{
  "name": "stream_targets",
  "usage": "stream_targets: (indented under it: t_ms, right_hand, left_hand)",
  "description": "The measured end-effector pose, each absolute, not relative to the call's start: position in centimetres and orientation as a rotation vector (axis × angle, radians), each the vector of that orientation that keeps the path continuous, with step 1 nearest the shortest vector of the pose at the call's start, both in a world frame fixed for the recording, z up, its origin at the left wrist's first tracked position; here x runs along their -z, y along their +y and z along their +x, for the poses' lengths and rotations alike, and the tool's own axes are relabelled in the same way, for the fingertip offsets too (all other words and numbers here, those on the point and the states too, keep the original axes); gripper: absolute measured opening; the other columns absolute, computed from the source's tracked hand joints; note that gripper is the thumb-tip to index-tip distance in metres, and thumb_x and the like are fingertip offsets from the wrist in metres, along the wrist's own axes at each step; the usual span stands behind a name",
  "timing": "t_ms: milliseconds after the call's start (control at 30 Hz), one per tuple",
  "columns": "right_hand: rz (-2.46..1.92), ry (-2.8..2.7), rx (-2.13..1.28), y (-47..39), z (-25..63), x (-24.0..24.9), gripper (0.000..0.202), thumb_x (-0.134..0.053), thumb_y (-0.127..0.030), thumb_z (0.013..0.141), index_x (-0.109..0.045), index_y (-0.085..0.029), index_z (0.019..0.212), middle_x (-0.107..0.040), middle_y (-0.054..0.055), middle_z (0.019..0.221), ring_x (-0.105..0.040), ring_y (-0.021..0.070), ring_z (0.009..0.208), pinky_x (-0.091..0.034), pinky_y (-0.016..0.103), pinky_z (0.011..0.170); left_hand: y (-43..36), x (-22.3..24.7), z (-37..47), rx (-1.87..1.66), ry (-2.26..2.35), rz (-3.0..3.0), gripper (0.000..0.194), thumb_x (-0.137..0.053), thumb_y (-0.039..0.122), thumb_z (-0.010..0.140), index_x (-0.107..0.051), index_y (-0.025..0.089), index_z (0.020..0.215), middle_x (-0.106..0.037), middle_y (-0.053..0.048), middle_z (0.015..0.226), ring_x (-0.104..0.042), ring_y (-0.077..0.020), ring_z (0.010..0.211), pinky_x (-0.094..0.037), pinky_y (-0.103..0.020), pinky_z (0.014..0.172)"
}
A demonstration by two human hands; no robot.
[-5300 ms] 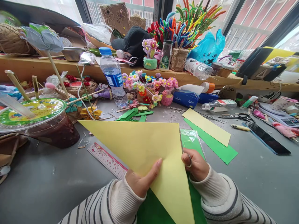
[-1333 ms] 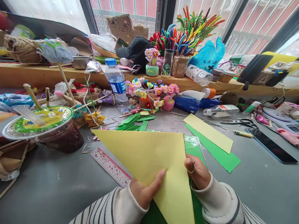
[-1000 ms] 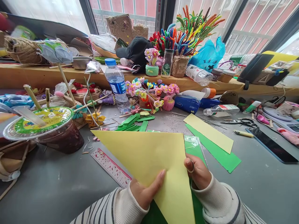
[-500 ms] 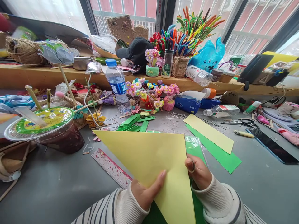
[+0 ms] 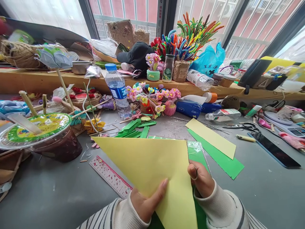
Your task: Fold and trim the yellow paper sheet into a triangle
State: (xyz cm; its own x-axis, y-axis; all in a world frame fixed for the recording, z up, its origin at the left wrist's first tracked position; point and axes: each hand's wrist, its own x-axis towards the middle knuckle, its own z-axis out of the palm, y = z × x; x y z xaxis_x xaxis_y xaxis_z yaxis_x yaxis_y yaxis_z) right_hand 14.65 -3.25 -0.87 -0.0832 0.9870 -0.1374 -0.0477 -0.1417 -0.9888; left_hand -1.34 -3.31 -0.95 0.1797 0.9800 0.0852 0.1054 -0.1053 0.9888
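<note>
A large yellow sheet of paper [image 5: 152, 159], with a slanting left edge, is held up in front of me. My left hand [image 5: 145, 203] grips its lower left side, thumb flat on top and fingers hidden underneath. At the right edge of the sheet, my right hand [image 5: 202, 178] is closed, its thumb tip just over the paper; a dark ring circles that thumb. Green paper [image 5: 202, 214] shows beneath the yellow sheet. Part of a pink patterned ruler [image 5: 109, 175] lies beside my left hand.
Yellow [image 5: 212, 138] and green [image 5: 221, 160] paper strips lie to the right, near scissors [image 5: 247, 126] and a phone [image 5: 274, 149]. A lidded drink cup [image 5: 57, 143] stands left. Behind are cut green strips [image 5: 130, 128], a water bottle [image 5: 116, 92] and crafted flowers [image 5: 164, 98].
The view has shifted slightly, so the table things sit a little lower and farther left. Both hands keep nearly the same hold on the yellow paper.
</note>
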Motion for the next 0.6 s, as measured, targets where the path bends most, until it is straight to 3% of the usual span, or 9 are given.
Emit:
stream_targets:
  t_ms: [133,367,600]
  right_hand:
    - [-1.200,-1.201,-1.383,-3.0,14.9,1.3,0.052,-0.043,-0.065,0.059,-0.050,-0.014,0.063,-0.036,-0.003,0.047,-0.029,0.0066,0.038,-0.022,0.020,0.035]
    - [-1.200,-1.347,-1.198,-2.5,16.0,1.6,0.052,-0.031,-0.068,0.064,-0.034,-0.019,0.046,-0.027,-0.007,0.038,-0.023,0.0062,0.034,-0.019,0.021,0.034]
    - [-1.318,-1.603,-1.052,-3.2,15.7,0.4,0.052,-0.031,-0.066,0.065,-0.038,-0.018,0.049,-0.032,-0.004,0.045,-0.028,0.0086,0.042,-0.022,0.022,0.039]
  left_hand:
    - [-3.4,1.1,-1.3,-1.117,1.138,1.461,0.020,-0.056,0.026,0.065,-0.061,0.021,0.083,-0.065,-0.002,0.085,-0.058,-0.0185,0.085,-0.048,-0.025,0.078]
    - [-3.6,1.5,-1.4,-1.188,1.230,1.380,0.024,-0.060,0.027,0.060,-0.060,0.018,0.083,-0.064,-0.004,0.088,-0.059,-0.0194,0.083,-0.047,-0.027,0.079]
    - [-3.3,1.1,-1.6,-1.166,1.261,1.419,0.034,-0.057,0.031,0.063,-0.056,0.016,0.093,-0.061,-0.007,0.094,-0.057,-0.0205,0.087,-0.045,-0.029,0.082]
